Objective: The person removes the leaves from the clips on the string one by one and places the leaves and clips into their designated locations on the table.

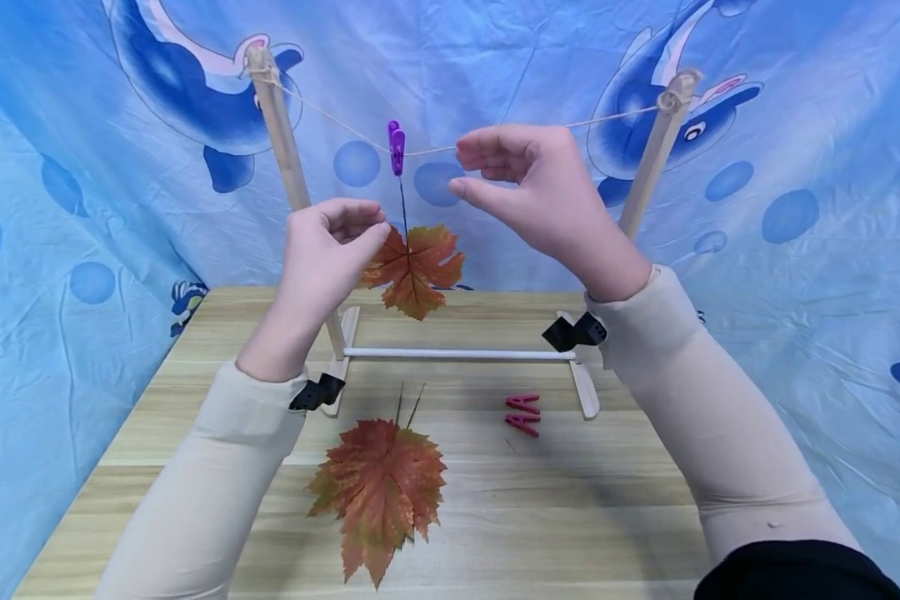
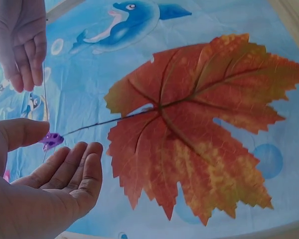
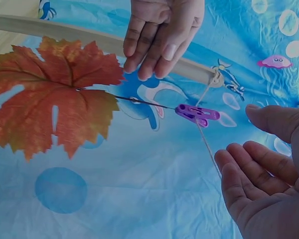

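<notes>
A purple clothespin [image 1: 396, 148] clips the dark stem of an orange-red leaf [image 1: 420, 271] to a string [image 1: 330, 117], so the leaf hangs below it. My left hand [image 1: 330, 250] is beside the leaf's left edge, fingers relaxed and thumb apart from them, holding nothing. To the right of the clothespin, my right hand [image 1: 532, 179] is raised at string height with its fingers loosely bent and nothing between them. In the right wrist view the clothespin [image 3: 198, 113] grips the stem's tip, apart from both hands.
The string runs between two wooden posts [image 1: 281, 142], joined low down by a white rod [image 1: 457, 354]. On the table [image 1: 157, 483] lie overlapping leaves [image 1: 382, 492] with two stems, and two red clothespins [image 1: 522, 404] to their right. Behind hangs a blue dolphin-print cloth [image 1: 480, 58].
</notes>
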The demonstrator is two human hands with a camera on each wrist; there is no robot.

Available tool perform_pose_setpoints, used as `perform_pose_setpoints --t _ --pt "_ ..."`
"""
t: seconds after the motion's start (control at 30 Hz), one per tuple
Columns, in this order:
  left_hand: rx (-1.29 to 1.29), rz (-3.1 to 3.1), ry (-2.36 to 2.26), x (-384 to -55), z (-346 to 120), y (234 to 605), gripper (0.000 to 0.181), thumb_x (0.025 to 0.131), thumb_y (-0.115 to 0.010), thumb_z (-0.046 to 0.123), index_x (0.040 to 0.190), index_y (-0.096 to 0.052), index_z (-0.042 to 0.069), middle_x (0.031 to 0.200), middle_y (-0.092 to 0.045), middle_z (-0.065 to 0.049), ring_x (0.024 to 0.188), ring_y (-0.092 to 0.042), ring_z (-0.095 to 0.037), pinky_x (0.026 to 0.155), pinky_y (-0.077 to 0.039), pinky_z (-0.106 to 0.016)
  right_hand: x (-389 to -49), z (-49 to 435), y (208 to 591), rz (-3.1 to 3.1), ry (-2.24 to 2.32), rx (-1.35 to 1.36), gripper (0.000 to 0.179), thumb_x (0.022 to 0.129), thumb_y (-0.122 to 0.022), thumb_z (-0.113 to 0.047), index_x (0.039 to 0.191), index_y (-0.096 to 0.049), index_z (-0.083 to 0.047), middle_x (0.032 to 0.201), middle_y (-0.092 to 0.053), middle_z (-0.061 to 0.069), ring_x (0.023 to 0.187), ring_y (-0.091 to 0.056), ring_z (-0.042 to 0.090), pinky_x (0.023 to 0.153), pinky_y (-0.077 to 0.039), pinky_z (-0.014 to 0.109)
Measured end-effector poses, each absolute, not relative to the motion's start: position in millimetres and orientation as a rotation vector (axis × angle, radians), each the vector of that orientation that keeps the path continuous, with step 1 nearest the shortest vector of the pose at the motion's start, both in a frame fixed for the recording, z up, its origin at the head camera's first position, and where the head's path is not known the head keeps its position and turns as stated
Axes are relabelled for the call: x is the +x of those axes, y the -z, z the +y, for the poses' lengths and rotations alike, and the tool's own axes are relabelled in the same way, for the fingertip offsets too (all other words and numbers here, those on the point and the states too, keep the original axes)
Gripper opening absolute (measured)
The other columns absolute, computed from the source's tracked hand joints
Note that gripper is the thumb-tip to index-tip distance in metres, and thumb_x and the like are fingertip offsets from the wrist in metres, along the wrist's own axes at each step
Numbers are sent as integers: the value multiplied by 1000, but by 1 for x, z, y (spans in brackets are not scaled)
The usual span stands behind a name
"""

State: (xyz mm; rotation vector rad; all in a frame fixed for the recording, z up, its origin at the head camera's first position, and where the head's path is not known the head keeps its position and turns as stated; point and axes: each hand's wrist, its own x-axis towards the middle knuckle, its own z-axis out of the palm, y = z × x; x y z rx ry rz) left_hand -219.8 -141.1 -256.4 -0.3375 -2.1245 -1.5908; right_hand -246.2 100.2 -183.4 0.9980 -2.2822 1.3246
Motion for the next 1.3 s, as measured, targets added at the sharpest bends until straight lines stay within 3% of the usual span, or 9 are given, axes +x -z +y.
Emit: perform_pose_setpoints --t 0.37,0.53,0.93,1.3 --pt "-301 -2142 1458 -229 -150 243 26 94 -74 12 114 -74 -3 105 -73 -12 95 -68 -18 87 -53 -28 -256 84 155 -2346 -1205 1050 39 91 -79 -17 126 -70 -3 121 -70 6 110 -66 11 96 -48 24" --pt "-319 -2237 1451 -239 -149 238 29 94 -75 16 118 -74 0 110 -73 -12 98 -68 -19 87 -53 -29 -263 76 144 -2407 -1142 1054 43 91 -79 -19 130 -68 -3 124 -69 5 111 -65 10 96 -48 23" --pt "-341 -2345 1393 -263 -142 242 29 95 -75 22 114 -76 1 103 -75 -10 92 -69 -19 82 -54 -30 -281 64 127 -2570 -905 1094 51 93 -76 -29 138 -63 -7 132 -65 2 117 -62 9 99 -44 21" --pt "-345 -2377 1301 -266 -135 247 19 95 -74 19 103 -81 3 94 -76 -8 83 -66 -15 72 -50 -28 -303 50 120 -2715 -759 1219 49 95 -73 -36 135 -67 -8 120 -70 1 110 -64 9 95 -49 25"
